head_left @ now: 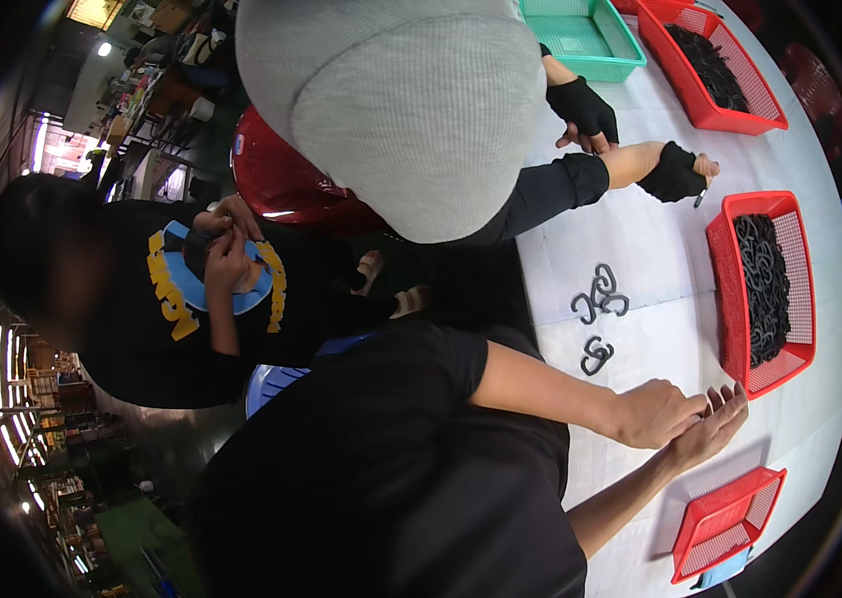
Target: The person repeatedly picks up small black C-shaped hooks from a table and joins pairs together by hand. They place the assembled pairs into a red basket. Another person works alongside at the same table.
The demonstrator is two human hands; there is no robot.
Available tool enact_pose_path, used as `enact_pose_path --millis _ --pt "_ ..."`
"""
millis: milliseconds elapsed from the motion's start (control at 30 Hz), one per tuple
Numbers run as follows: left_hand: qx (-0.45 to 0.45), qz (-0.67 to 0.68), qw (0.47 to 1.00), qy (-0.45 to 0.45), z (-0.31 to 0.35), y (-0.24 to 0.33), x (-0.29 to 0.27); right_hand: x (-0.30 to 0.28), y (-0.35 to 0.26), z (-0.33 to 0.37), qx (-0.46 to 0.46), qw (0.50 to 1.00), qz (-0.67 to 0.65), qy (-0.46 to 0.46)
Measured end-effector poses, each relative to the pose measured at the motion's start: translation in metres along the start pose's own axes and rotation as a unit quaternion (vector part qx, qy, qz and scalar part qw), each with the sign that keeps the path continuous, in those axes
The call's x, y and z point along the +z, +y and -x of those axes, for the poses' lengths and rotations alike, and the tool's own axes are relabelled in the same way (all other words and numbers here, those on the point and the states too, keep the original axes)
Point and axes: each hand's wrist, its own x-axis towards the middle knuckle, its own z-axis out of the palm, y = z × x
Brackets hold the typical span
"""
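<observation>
**Left hand (652,411) and right hand (715,427) meet by the red basket (732,309)**

From my feed, both hands are together over the white counter (655,349), right at the basket's corner. The left fingers bend inward against the right hand, whose fingers curl up partway; whether either set is clamped on something I can't tell, as they hide the gap between them. I read the pose as one hand steadying for the other.

Black loops (765,289) lie heaped in the basket, probably parked there for a short reach. A few loose loops (600,289) sit in two clusters nearer the body, perhaps to keep them apart from the heap. A smaller red basket (725,513) stands near the right forearm, seemingly for handy access. A co-worker's gloved hand (675,177) is off to the left.
</observation>
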Motion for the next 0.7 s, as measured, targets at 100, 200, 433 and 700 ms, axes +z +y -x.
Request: enact_pose_path --millis 100,200,433,700 --pt "0.034 -0.040 0.998 -0.018 -0.001 -0.003 -0.011 0.005 0.020 -0.008 -0.017 0.998 -0.051 -0.032" --pt "0.030 -0.030 0.999 -0.008 -0.001 -0.009 -0.016 0.015 0.038 -0.011 -0.012 0.993 -0.103 -0.049" --pt "-0.015 0.009 1.000 -0.015 -0.001 -0.022 -0.031 0.035 0.025 -0.004 0.069 0.992 -0.079 -0.066" --pt "-0.030 -0.006 0.996 -0.086 -0.006 -0.026 -0.035 0.041 0.043 -0.003 0.052 0.980 -0.189 -0.026"
